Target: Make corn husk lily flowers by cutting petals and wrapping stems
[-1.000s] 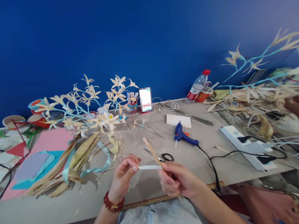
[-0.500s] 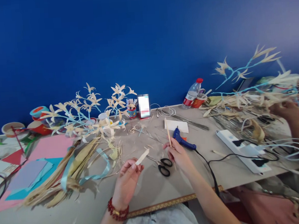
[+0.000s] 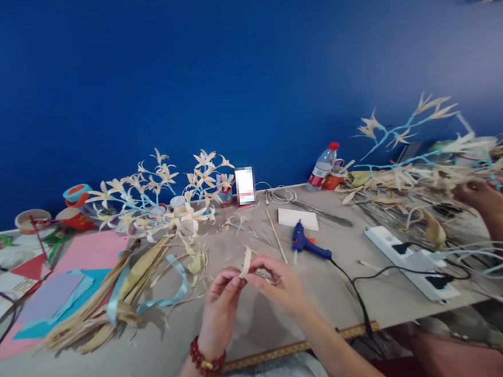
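A short, pale strip of dried corn husk (image 3: 247,260) stands up between my hands, slightly curved. My left hand (image 3: 222,294), with a red bead bracelet on its wrist, pinches its lower end between thumb and fingers. From the other side, my right hand (image 3: 279,284) closes thumb and fingertips on the same strip. Just beyond lies a thin wooden stick (image 3: 276,235) on the table. A blue glue gun (image 3: 307,243) rests to the right with its cord trailing forward. The scissors are mostly hidden behind my right hand.
Husk flowers on blue stems (image 3: 148,190) stand at the back left, above a husk bundle (image 3: 99,297) and coloured paper (image 3: 47,294). To the right are a white power strip (image 3: 412,266), a plastic bottle (image 3: 322,167) and another person's hand (image 3: 478,195) near more husks.
My right hand has put the wooden stick down on the table and come left to the husk strip. The strip has turned more upright in my left hand. The view has shifted slightly.
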`<state>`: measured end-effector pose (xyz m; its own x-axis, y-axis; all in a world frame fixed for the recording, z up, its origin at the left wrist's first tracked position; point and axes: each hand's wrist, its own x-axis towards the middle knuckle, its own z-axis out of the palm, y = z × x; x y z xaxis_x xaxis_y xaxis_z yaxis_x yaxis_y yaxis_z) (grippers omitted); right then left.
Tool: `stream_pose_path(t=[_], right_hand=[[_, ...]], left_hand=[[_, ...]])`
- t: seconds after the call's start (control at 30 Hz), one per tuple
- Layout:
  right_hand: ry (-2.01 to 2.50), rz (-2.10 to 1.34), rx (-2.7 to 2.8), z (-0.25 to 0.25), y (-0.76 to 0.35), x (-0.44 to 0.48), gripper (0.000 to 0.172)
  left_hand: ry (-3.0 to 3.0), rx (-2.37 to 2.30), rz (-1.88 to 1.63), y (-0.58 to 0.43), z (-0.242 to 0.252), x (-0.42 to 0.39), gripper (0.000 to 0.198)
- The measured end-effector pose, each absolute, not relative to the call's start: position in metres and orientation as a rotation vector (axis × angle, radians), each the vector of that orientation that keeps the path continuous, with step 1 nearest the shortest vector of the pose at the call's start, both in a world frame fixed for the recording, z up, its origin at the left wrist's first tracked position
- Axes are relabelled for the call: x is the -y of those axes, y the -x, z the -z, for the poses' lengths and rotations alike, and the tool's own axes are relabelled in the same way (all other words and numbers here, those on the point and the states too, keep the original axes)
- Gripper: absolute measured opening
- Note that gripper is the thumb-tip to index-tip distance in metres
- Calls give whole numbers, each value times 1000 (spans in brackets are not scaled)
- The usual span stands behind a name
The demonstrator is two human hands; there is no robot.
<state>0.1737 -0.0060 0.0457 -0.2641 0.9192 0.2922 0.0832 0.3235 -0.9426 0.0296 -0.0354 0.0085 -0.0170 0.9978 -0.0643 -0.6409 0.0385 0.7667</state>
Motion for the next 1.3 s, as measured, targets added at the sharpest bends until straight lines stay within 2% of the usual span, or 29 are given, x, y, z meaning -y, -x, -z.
stream_pose_path(t=[0.27,0.47,0.77,0.93,1.07,1.23,1.3], right_hand=[[881,-927,1843,-52,-177,10,10],[909,-920,1935,-51,-180,10,8],[1004,-1153,1921,-50,-184,6,9],[943,-1361,1842,-43,-181,4,18],[1008,-1335,1805,-34,-178,10,10],[1044,-1382,1793,-28,-182,13,12],[1127,-1278,1880,-27,-191,11,13]], left_hand=[[-983,-872,-1425,-22,-16,41,12],[-1189,-969,-1368,-16,-29,34,6],[-975,-937,-1242,-18,-33,33,9],[-741,-902,-1264,-19,-33,29,13],[-616,-876,-1300,-20,-30,31,12],[-736,-889,-1196,-15,-26,39,8],[-775,-917,-1179,-11,-25,40,7]])
